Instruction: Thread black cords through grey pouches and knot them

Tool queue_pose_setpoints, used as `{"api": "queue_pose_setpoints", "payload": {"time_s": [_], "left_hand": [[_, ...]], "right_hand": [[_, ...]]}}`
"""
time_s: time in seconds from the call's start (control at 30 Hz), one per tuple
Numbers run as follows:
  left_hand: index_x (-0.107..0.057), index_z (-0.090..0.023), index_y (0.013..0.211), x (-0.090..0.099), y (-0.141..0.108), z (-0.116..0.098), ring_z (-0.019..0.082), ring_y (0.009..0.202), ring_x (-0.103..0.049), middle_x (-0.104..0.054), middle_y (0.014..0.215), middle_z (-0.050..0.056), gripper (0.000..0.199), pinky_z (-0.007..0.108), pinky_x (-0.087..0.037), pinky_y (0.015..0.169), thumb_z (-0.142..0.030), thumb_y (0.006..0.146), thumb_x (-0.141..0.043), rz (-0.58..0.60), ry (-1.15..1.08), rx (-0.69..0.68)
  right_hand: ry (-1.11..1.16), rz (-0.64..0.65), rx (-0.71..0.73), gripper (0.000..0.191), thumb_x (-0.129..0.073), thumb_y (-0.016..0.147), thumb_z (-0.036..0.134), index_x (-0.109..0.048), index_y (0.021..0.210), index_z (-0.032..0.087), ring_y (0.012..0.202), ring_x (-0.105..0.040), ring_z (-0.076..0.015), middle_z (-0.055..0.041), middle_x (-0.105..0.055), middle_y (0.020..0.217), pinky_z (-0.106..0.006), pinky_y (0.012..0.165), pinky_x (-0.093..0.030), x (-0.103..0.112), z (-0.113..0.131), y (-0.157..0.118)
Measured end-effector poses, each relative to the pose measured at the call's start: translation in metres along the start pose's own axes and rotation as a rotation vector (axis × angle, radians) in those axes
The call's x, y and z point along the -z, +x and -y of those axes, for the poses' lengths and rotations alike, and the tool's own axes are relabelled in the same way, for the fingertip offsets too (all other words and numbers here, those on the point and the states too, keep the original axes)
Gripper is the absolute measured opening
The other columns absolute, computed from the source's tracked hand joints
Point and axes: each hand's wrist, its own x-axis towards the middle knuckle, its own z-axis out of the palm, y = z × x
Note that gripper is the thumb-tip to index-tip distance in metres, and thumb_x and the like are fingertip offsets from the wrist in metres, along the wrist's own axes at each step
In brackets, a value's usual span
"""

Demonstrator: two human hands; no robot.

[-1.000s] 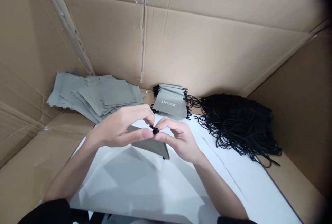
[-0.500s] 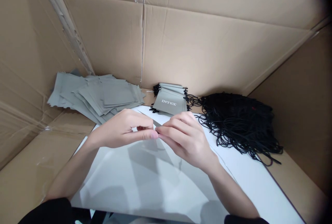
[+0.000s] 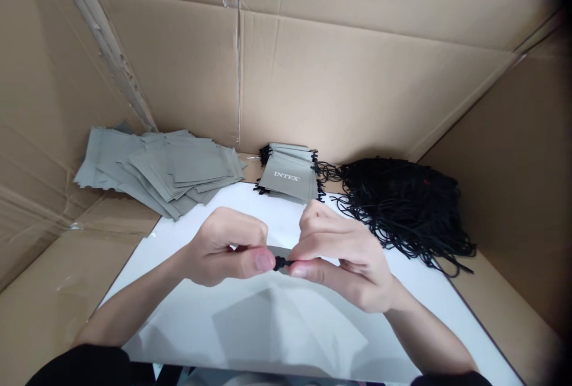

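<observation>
Between my two hands a black cord (image 3: 280, 262) shows a knot. My left hand (image 3: 227, 249) is closed, its thumb and bent fingers pinching right beside the knot. My right hand (image 3: 346, 255) pinches the cord on the other side, thumb and forefinger pressed together. Just behind the fingertips a sliver of a grey pouch (image 3: 269, 251) shows, mostly hidden by my hands. Farther back lies a stack of finished-looking grey pouches (image 3: 288, 186) with black cord ends, the top one printed INTEX.
A spread pile of flat grey pouches (image 3: 196, 162) lies at the back left. At the back right is a heap of black cords (image 3: 402, 207). Cardboard walls (image 3: 179, 64) enclose the white table (image 3: 179, 326) at the back and sides.
Both hands have come lower and closer, and my right hand has drawn a little to the right. The knot, hidden before, now shows between the fingertips.
</observation>
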Motion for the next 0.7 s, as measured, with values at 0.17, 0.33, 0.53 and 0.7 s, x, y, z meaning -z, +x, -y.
{"api": "queue_pose_setpoints", "payload": {"time_s": [0.17, 0.33, 0.53, 0.7], "left_hand": [[-0.044, -0.017, 0.058, -0.006, 0.000, -0.002, 0.008, 0.045, -0.034, -0.040, 0.050, -0.004, 0.044, 0.023, -0.027, 0.042, -0.031, 0.099, -0.053, -0.134, -0.158, 0.120], [-0.054, -0.015, 0.061, -0.001, 0.002, -0.003, 0.008, 0.050, -0.044, -0.053, 0.054, -0.001, 0.046, 0.022, -0.034, 0.046, -0.042, 0.099, -0.054, -0.078, -0.103, 0.298], [-0.057, -0.014, 0.061, -0.001, 0.006, -0.002, 0.010, 0.050, -0.045, -0.054, 0.054, 0.000, 0.049, 0.023, -0.035, 0.046, -0.050, 0.093, -0.060, -0.063, -0.199, 0.347], [-0.058, -0.015, 0.058, -0.002, 0.007, 0.001, 0.009, 0.049, -0.041, -0.054, 0.053, 0.000, 0.048, 0.024, -0.034, 0.047, -0.047, 0.094, -0.059, -0.036, -0.212, 0.363]], "right_hand": [[-0.133, -0.045, -0.010, 0.011, -0.059, 0.097, 0.019, -0.063, 0.087, 0.020, 0.067, -0.047, -0.0154, -0.0001, -0.060, 0.069, -0.035, 0.068, -0.038, -0.002, 0.003, -0.002], [-0.241, -0.165, -0.010, 0.020, -0.063, 0.093, 0.030, -0.055, 0.077, 0.020, 0.061, -0.039, -0.0142, 0.0036, -0.050, 0.059, -0.034, 0.063, -0.034, -0.012, 0.000, 0.003], [-0.264, -0.197, -0.003, 0.029, -0.068, 0.093, 0.028, -0.052, 0.069, 0.021, 0.057, -0.039, -0.0125, 0.0056, -0.048, 0.054, -0.033, 0.063, -0.032, -0.015, -0.001, 0.006], [-0.228, -0.194, -0.009, 0.026, -0.067, 0.089, 0.023, -0.050, 0.069, 0.022, 0.059, -0.038, -0.0135, 0.0055, -0.046, 0.054, -0.032, 0.061, -0.034, -0.015, -0.004, 0.003]]}}
